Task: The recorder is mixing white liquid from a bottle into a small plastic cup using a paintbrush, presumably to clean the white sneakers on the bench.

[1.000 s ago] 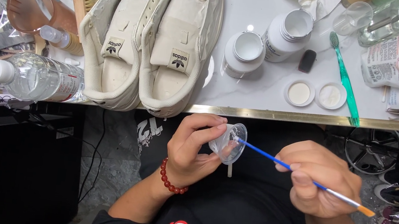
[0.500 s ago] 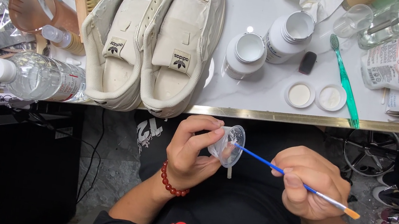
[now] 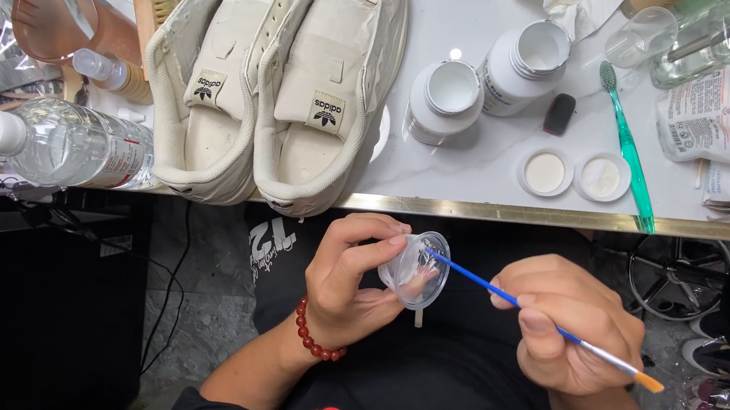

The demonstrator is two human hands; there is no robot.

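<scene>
1. Below the front brass-trimmed edge of the white marble worktop (image 3: 484, 169), over the lap, a small clear plastic cup (image 3: 414, 269) is pinched on its side in the left hand (image 3: 353, 275), thumb on the rim nearest the worktop and fingers under the base, its open mouth turned toward the right hand (image 3: 558, 323)
2. A thin blue-handled paintbrush with an orange tip (image 3: 539, 320) is gripped pen-fashion by the closed right hand, with the orange end pointing out to the right
3. The brush's long axis is seen to run from lower right up to upper left, and its bristle end is lodged inside the cup's mouth; whether the bristles touch the cup wall cannot be told
4. The cup thus lies directly left of the right-hand grip, along the brush's own line
5. On the worktop, near its front edge, a pair of cream leather sneakers (image 3: 273, 78) is set side by side, well apart from both hands
6. Two open white paint jars (image 3: 487, 79) and their two lids (image 3: 574, 174) are placed to the right of the shoes
</scene>
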